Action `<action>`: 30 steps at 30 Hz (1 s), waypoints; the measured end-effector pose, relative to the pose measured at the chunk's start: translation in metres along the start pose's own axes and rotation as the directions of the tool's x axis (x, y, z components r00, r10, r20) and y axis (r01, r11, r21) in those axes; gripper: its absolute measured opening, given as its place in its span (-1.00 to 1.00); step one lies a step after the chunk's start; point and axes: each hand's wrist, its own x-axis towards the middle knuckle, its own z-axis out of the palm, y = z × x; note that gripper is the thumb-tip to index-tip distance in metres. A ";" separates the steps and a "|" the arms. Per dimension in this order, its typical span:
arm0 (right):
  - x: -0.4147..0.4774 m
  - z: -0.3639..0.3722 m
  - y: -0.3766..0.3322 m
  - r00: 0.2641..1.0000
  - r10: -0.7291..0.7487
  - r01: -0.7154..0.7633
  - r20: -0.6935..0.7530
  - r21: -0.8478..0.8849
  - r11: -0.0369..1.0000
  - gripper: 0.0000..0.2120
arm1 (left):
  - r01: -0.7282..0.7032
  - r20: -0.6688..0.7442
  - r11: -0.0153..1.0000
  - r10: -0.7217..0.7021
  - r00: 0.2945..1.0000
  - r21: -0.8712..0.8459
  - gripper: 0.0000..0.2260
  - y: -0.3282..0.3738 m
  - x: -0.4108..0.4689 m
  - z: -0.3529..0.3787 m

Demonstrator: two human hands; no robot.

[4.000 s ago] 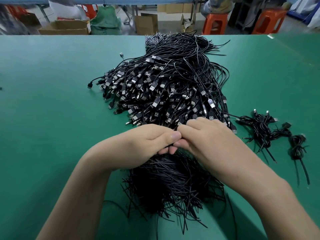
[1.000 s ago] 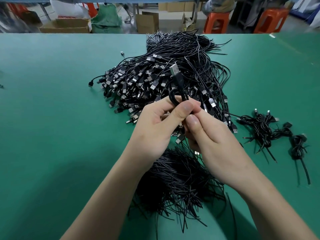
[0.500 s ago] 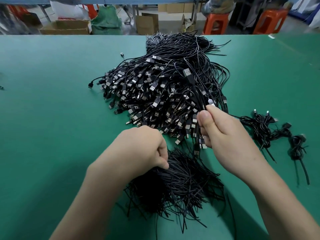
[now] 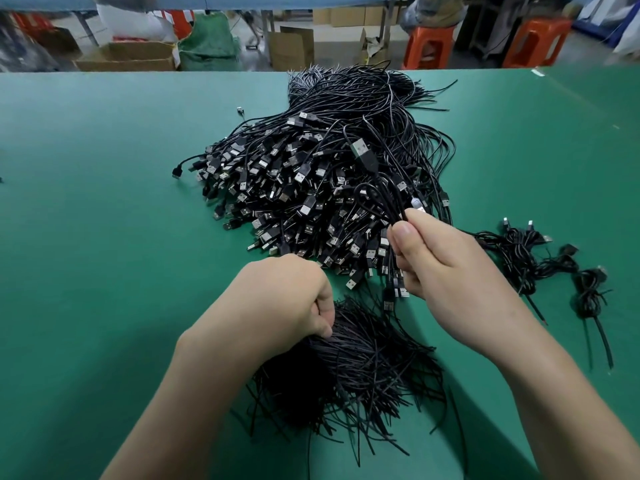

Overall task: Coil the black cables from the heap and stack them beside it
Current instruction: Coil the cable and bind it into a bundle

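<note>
risk: right hand (image 4: 450,271) pinches a looped cable (image 4: 371,163) over the heap (image 4: 304,188) mid-table; left hand (image 4: 284,299) curls round ties (image 4: 363,368) near the front edge. loops spring loose if that pinch slackens.

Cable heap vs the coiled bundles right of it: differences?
The heap is loose and tangled; the coiled bundles are each wound tight. The heap is far larger, with countless plugs showing; the coiled bundles are few and small. Both are black cables lying on the green table.
</note>
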 end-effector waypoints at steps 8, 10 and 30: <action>0.000 -0.001 0.003 1.000 -0.026 0.026 0.008 0.010 1.000 -0.63 | -0.022 -0.083 0.999 0.018 0.996 -0.039 -0.87 -0.008 -0.004 -0.003; 0.000 -0.001 0.004 1.000 -0.027 0.027 0.011 0.017 1.000 -0.64 | -0.018 -0.056 0.999 0.016 0.998 -0.042 -0.89 -0.009 -0.005 -0.003; 0.000 0.003 0.005 0.999 -0.019 0.017 0.031 0.049 0.999 -0.64 | -0.087 -0.184 0.996 0.081 0.979 -0.024 -0.87 -0.010 -0.005 -0.002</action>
